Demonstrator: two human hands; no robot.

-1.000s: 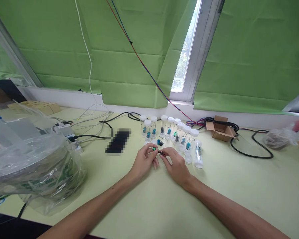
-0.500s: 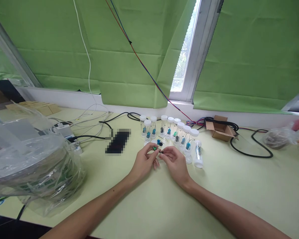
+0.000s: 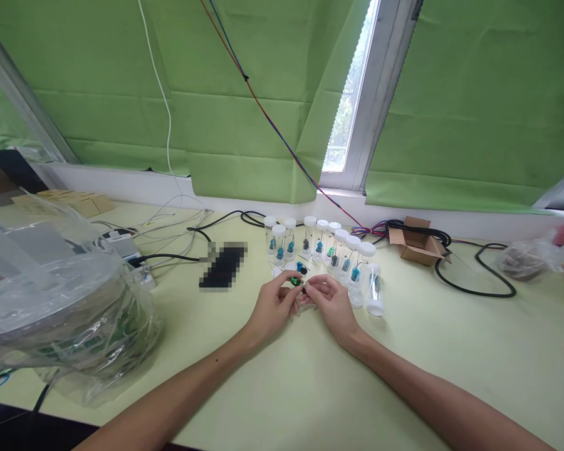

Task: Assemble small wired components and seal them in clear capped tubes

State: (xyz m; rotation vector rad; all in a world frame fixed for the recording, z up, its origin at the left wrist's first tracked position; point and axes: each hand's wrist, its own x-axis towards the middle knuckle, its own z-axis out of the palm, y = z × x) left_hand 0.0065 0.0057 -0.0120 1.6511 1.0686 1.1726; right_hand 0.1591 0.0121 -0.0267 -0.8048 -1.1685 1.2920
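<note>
My left hand [image 3: 271, 308] is closed in a pinch, with a small shiny green part [image 3: 295, 282] at its fingertips. Close against it, my right hand [image 3: 333, 307] pinches a tiny dark piece [image 3: 304, 289] between thumb and finger. The fingertips of both hands nearly touch, and the fingers hide most of what they hold. Just beyond them, a small blue-and-black part [image 3: 301, 268] lies on the table. Behind and to the right stand several clear tubes with white caps, such as this tube [image 3: 355, 273], holding small blue, green or dark parts with thin wires.
One clear tube [image 3: 375, 291] is at the right end of the group. A dark pixelated patch [image 3: 223, 267] is left of the hands. A large plastic-wrapped container [image 3: 70, 313] fills the left side. Black cables and an open cardboard box [image 3: 416, 244] are at the back right.
The green part shows more fully now at my left fingertips. My right fingers have shifted slightly and curl closer over the dark piece.
</note>
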